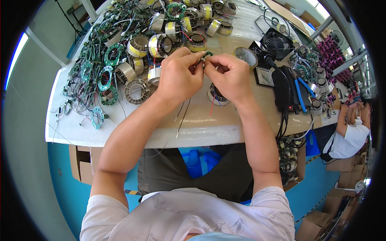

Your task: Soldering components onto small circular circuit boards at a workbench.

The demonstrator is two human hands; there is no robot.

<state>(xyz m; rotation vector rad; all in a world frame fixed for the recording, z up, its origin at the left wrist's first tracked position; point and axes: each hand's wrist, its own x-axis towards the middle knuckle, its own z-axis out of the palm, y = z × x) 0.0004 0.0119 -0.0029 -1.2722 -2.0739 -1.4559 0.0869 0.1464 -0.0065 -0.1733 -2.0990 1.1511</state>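
Note:
My left hand (181, 76) and my right hand (230, 76) meet over the middle of the workbench, thumbs and forefingers pinched together. Between them is a small green circuit board (207, 54), mostly covered by the fingers. Dark wires hang down below my left hand. Under my right hand lies a ring-shaped motor stator (217, 97) with red and blue wires, partly hidden by that hand. Left of my left wrist, another stator (137, 91) rests on its side with its open ring showing.
A heap of green ring boards (105, 78) and yellow-taped stators (138, 45) fills the bench's left and back. At right stand a tape roll (246, 57), a black fan (277, 45), a black box with blue-handled pliers (299, 94), and cables. Farther right, a person (349, 138) sits working.

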